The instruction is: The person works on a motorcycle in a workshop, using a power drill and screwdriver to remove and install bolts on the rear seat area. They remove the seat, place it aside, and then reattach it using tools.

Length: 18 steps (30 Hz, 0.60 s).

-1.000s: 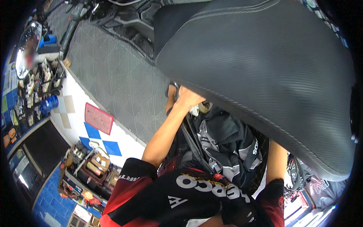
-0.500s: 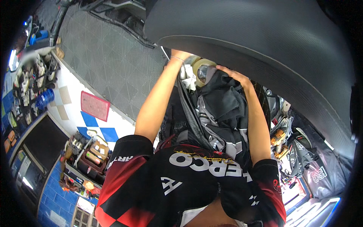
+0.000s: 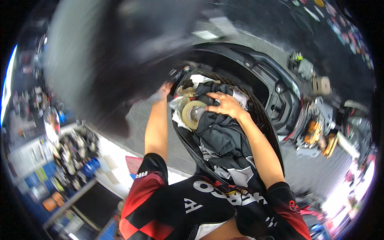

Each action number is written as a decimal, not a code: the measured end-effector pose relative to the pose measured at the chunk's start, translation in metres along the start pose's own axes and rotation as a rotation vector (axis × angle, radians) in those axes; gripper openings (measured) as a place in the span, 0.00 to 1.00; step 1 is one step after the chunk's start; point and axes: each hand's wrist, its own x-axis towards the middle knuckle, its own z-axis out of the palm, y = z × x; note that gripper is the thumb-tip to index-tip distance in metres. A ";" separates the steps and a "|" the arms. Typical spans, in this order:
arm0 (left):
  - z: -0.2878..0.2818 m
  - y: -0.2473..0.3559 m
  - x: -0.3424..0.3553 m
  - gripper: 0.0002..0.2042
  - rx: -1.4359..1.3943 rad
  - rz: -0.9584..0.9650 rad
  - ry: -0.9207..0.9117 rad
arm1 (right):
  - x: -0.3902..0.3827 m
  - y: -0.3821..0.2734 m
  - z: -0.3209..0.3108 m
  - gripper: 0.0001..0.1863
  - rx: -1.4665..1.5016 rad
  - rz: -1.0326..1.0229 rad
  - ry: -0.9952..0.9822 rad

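Centrally in the head view, a black storage compartment [image 3: 267, 123] holds a dark garment [image 3: 218, 137] and, near its far left end, a pale tape roll [image 3: 186, 115]. The right hand [image 3: 226, 105] lies over the garment, fingers spread, their tips beside the roll. The left hand [image 3: 162, 92] is at the compartment's left, near a big blurred dark shape [image 3: 96, 72]; whether its fingers grip anything, I cannot tell. Around them runs grey floor [image 3: 174, 151], with yellow-orange tools [image 3: 314, 133] at right, and a shoe pile [image 3: 74, 152] and blue bottle [image 3: 91, 167] at left.
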 end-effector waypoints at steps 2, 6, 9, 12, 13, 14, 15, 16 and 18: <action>0.012 -0.013 0.002 0.21 0.021 -0.035 0.082 | -0.001 0.011 0.002 0.38 -0.053 -0.033 0.035; -0.029 -0.051 0.045 0.27 0.222 -0.204 0.105 | -0.016 -0.003 -0.001 0.39 0.009 0.036 0.030; -0.056 -0.069 0.101 0.28 0.344 -0.202 0.114 | -0.027 -0.004 0.003 0.36 0.091 0.030 0.080; -0.087 -0.075 0.150 0.29 0.474 -0.152 0.115 | -0.031 -0.020 -0.016 0.36 0.158 0.103 -0.028; -0.101 -0.073 0.163 0.29 0.517 -0.132 0.121 | -0.032 -0.021 -0.018 0.37 0.166 0.102 -0.037; -0.123 -0.066 0.175 0.30 0.566 -0.093 0.135 | -0.035 -0.020 -0.018 0.37 0.186 0.065 -0.026; -0.105 -0.075 0.181 0.30 0.569 -0.122 0.107 | -0.034 -0.016 -0.014 0.37 0.183 0.078 -0.007; -0.087 -0.078 0.178 0.30 0.557 -0.144 0.090 | -0.033 -0.015 -0.012 0.37 0.170 0.105 0.005; -0.065 -0.075 0.161 0.30 0.533 -0.152 0.086 | -0.032 -0.016 -0.010 0.36 0.142 0.111 0.042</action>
